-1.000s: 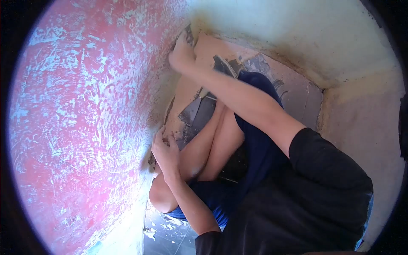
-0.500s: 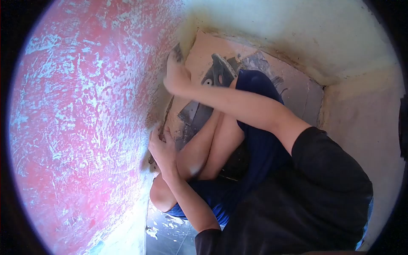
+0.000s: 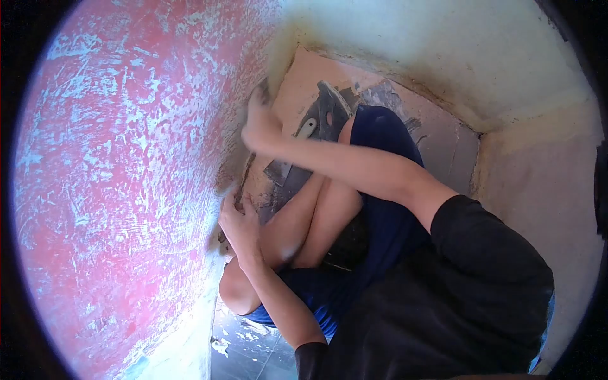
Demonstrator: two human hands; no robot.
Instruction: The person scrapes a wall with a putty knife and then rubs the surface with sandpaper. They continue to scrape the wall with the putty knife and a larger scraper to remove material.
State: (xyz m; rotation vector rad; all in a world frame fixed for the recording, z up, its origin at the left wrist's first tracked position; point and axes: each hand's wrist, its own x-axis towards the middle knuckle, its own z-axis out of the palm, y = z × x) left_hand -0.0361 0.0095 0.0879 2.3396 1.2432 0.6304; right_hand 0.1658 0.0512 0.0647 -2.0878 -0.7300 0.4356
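Observation:
Blurred by motion, my right hand (image 3: 261, 130) is closed against the lower part of the pink and white wall (image 3: 120, 164). A small greyish thing (image 3: 263, 85) shows at its fingertips, too unclear to name. Nearer to me, my left hand (image 3: 240, 223) rests at the foot of the same wall, its fingers apart and slightly bent, with nothing visible in it. Between my hands and legs, a putty knife (image 3: 306, 128) with a pale handle and a grey blade lies on the floor, partly behind my right forearm.
Dark scraps (image 3: 331, 113) and a grey smeared piece (image 3: 382, 96) lie on the dusty floor (image 3: 307, 73). My bent legs (image 3: 329, 215) fill the middle. A pale, stained wall (image 3: 437, 47) closes the far side, and white flakes (image 3: 220, 346) lie on dark tiles at the lower left.
My right hand has moved slightly down along the wall, and more of the putty knife's pale handle now shows. My left hand has hardly moved.

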